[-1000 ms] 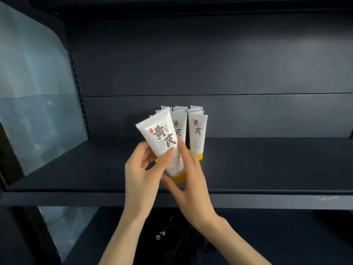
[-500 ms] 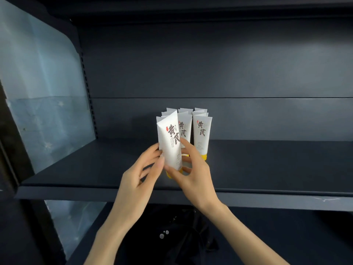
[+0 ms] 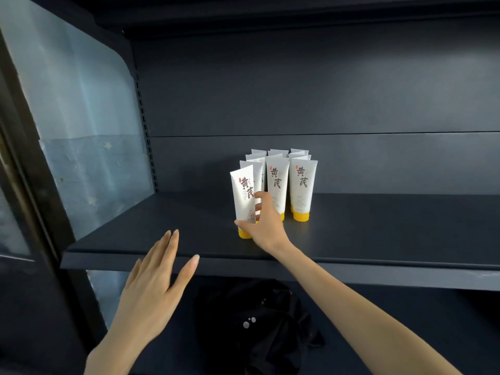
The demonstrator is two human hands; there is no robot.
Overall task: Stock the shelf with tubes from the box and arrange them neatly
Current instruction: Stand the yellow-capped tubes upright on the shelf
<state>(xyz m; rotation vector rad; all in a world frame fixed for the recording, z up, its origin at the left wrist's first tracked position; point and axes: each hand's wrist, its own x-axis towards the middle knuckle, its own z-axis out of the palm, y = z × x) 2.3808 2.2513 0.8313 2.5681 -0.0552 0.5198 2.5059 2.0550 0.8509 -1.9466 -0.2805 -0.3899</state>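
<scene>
Holds left hand [image 3: 159,280] open and flat, fingers straight and close together, thumb spread, forearm rising from lower left; grips tube [image 3: 243,196] low on its body between thumb and curled fingers of right hand [image 3: 263,226], forearm extended from lower right.

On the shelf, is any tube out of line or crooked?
Yes, one. The front-left tube, gripped by the right hand, stands nearer the edge of the shelf than the front row beside it and tips slightly leftward. The other tubes stand upright on their yellow caps in tidy rows. Nothing looks spilled or damaged.
</scene>
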